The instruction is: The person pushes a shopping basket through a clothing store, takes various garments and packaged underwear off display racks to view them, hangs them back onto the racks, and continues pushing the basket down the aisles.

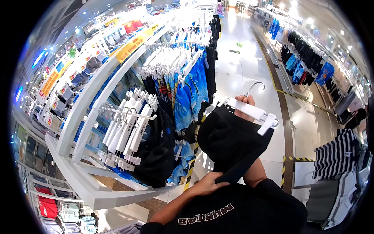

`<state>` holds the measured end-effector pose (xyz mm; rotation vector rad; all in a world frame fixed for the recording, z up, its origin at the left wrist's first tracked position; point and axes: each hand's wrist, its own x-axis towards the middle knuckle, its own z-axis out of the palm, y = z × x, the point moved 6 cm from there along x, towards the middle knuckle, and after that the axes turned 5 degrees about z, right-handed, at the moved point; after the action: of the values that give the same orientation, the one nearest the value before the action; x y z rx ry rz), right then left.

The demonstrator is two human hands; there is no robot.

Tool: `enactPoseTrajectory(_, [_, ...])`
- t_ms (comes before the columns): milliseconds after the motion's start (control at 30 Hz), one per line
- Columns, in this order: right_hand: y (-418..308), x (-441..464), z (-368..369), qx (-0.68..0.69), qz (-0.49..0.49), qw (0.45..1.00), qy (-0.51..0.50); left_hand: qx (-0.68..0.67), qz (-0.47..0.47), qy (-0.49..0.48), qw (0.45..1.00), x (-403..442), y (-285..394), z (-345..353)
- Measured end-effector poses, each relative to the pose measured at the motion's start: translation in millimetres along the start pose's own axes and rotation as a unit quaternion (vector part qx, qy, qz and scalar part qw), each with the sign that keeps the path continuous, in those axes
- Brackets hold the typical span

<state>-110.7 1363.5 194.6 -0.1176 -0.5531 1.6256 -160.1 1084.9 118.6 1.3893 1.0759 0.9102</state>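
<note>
My right hand is closed around the white clip hanger near its metal hook, partly behind it. From its clips hang black shorts, in front of my chest. Lower down, my left hand pinches the bottom edge of the black fabric. My right forearm passes behind the shorts. To the left, several white hangers with black garments hang on a metal arm of the rack.
A white display rack stands close on the left, its frame jutting toward me. Blue patterned shorts hang farther along it. A tiled aisle runs ahead. On the right are a striped garment and more clothes racks.
</note>
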Motion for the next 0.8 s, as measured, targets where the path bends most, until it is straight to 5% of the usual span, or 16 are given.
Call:
enactPoseTrajectory(467, [37,-4,13,0.137,0.152,0.976,-0.077,0.084,0.126,-0.016,0.988,11,21,7])
enactPoseTrajectory(800, [32,-7,22,0.175,0.168,0.965,-0.095,0.125,0.047,-0.039,0.99,12,23,8])
